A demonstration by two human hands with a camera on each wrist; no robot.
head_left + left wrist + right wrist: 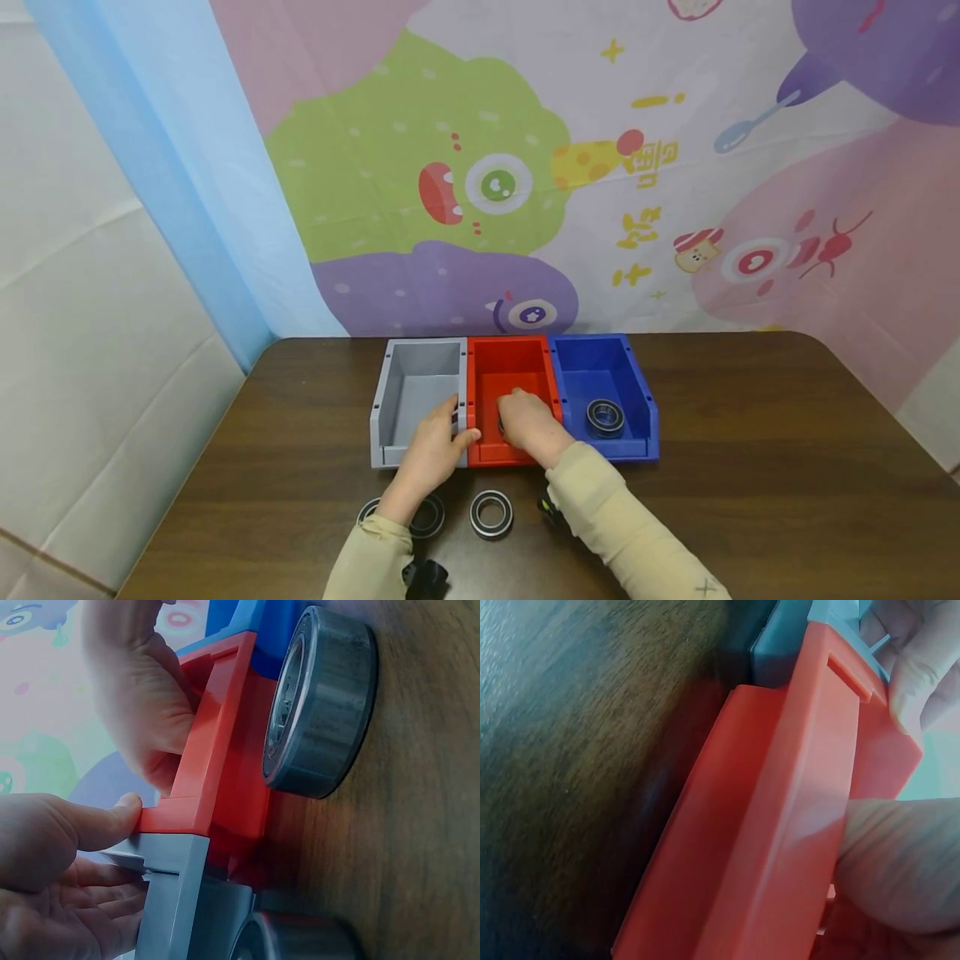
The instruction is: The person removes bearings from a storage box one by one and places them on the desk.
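My left hand (pixel 433 450) pinches the adjoining side walls of the grey bin (pixel 381 408) and the red bin (pixel 510 457). Its thumb lies on the red side, while the other fingers are inside the grey bin. Reaching down into the red bin, my right hand (pixel 528 421) has its fingers bent around a ball bearing (pixel 501 426), of which only a dark edge shows. The fingertips are hidden in the head view and behind the red front wall in the right wrist view. Another bearing (pixel 591 419) lies in the blue bin (pixel 647 425).
On the brown table (pixel 720 467), in front of the bins, lie a bearing (pixel 476 515) and a second one (pixel 439 518) beside my left wrist. A third (pixel 365 510) is partly covered by that wrist. A printed cloth (pixel 420 125) hangs behind the table.
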